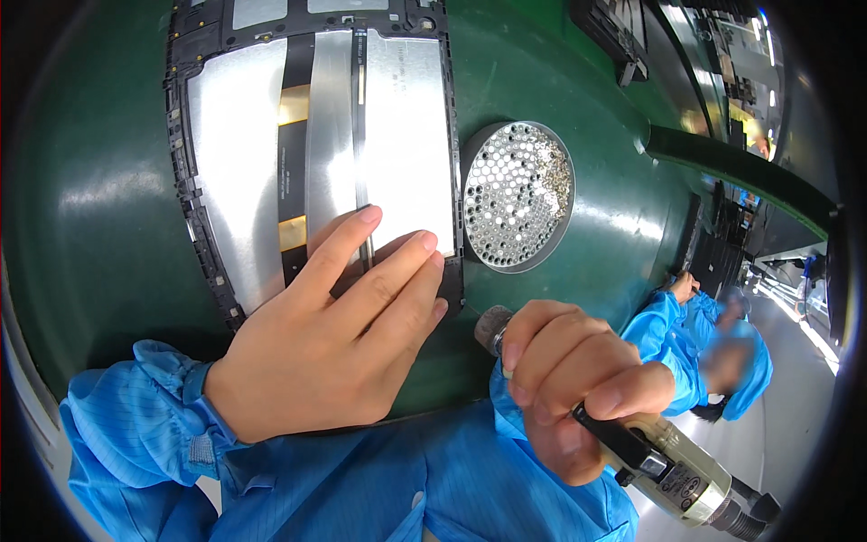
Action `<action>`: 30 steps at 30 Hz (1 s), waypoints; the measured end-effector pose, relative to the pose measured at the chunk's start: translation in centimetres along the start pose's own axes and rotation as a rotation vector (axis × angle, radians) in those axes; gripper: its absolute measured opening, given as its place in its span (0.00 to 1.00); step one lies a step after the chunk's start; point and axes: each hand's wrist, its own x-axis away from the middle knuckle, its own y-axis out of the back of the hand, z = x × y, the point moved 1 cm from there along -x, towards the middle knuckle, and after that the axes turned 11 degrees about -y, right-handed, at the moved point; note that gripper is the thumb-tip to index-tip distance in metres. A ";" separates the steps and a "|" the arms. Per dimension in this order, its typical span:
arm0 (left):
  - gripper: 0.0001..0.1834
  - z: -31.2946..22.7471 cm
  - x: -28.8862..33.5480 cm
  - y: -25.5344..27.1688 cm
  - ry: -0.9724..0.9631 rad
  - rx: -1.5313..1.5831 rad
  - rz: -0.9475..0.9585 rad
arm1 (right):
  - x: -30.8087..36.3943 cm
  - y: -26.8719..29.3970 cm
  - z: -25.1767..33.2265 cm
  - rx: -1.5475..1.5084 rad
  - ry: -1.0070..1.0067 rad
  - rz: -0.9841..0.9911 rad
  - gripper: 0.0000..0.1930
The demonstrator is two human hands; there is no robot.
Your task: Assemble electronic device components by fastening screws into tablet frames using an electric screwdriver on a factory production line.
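A flat device housing point(406, 135), probably from a tablet or a thin screen, lies at the upper left, with a black rim, silvery plates and a dark ribbon strip with gold patches. My left hand point(330, 334) rests on its near part, fingers stretched out and slightly spread. In my right hand point(578, 379), at the lower right, an electric screwdriver point(673, 474) is gripped, its body slanting down to the right. Its knurled metal nose point(493, 329) points left toward the housing, apart from it. No bit can be clearly made out.
A round dish point(517, 197) with a perforated plate and many small screws stands right of the housing on the green worktop point(99, 199). A dark green curved bar point(741, 172) crosses the upper right. Another person in blue point(682, 334) sits farther right.
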 end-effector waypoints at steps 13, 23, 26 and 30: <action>0.13 0.3 -0.2 0.4 -0.026 0.012 0.018 | 0.3 2.6 -0.2 -0.110 0.074 -0.053 0.20; 0.13 0.1 -0.2 0.5 -0.032 0.014 0.018 | -0.5 6.4 -2.2 -0.079 0.117 -0.341 0.20; 0.14 0.1 -0.2 0.5 -0.041 0.000 0.028 | -0.5 6.2 -2.4 -0.052 0.103 -0.350 0.20; 0.14 0.1 -0.1 0.5 -0.038 0.004 0.032 | -0.5 6.2 -2.8 -0.058 0.103 -0.362 0.19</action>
